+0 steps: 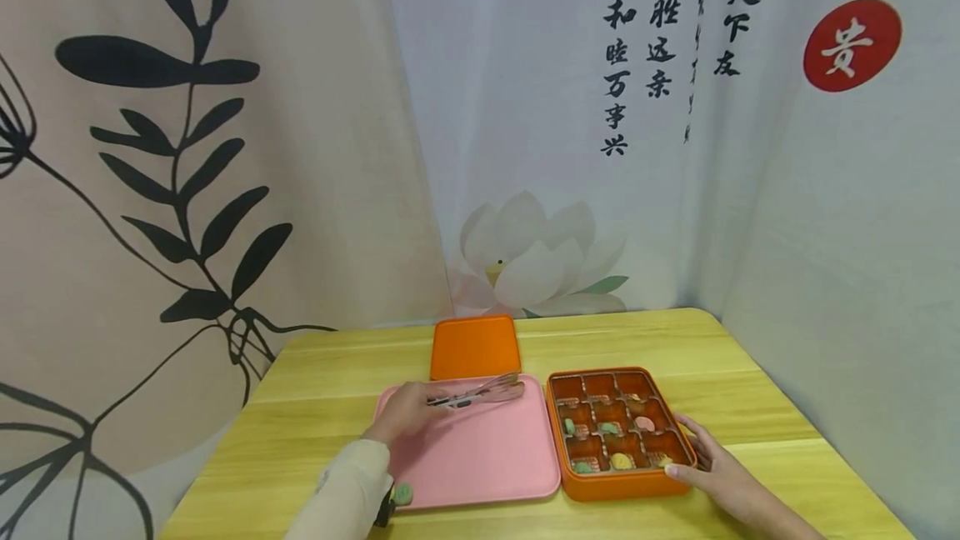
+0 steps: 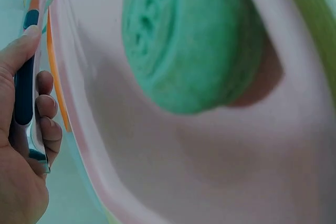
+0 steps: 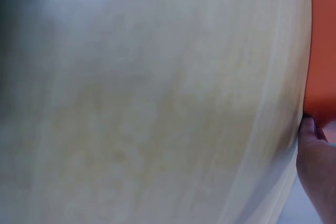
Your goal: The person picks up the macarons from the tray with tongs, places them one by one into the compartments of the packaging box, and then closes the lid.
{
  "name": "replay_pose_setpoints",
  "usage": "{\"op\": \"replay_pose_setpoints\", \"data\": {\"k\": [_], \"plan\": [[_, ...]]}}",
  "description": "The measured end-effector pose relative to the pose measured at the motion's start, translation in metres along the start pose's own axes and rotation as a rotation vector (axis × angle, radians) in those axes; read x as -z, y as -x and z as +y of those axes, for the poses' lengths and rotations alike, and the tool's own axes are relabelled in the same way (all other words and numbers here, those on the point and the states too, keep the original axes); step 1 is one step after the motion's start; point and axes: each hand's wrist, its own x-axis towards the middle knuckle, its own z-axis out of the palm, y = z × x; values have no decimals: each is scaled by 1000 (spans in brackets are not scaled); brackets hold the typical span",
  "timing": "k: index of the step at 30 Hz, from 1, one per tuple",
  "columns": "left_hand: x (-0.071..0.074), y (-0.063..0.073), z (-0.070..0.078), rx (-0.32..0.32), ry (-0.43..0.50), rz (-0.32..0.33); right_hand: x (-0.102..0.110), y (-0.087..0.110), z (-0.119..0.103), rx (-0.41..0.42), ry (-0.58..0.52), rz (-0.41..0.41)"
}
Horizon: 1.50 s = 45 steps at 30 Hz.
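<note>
My left hand (image 1: 412, 413) grips a pair of tongs (image 1: 472, 397) with dark handles over the back of the pink tray (image 1: 480, 461). Whether the tong tips pinch anything is too small to tell. Up close in the left wrist view, a round green moulded cake (image 2: 189, 40) with an embossed top lies inside the tray's edge. My right hand (image 1: 712, 469) holds the front right corner of the orange box (image 1: 622, 486), thumb on the front rim and fingers along the side. Clear dividers split the box into compartments, some holding small green, yellow and pink pieces.
An orange lid (image 1: 476, 348) lies behind the pink tray. The box stands against the tray's right side. All of it is on a yellow wood-grain table (image 1: 322, 373), with printed curtains (image 1: 337, 148) at the back and sides.
</note>
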Motion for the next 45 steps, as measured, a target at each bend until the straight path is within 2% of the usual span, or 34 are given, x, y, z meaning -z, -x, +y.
{"op": "replay_pose_setpoints", "data": {"k": [15,22,25,29,35,41,45], "plan": [[0,3,-3,-45,-52,45,0,0,2,-22,-5,8],[4,3,3,-27,12,51,-1,1,-1,-34,-4,25],[5,1,7,18,89,34,-2,0,-1,-43,-15,33],[9,-7,17,47,168,12,-2,0,1,-46,-24,38],[7,-25,45,-41,163,16,0,0,4,-24,-26,25],[-9,-43,78,-50,118,-14,1,-1,4,-27,-17,30],[-23,-51,94,-82,90,-24,0,0,4,-19,-11,20]]}}
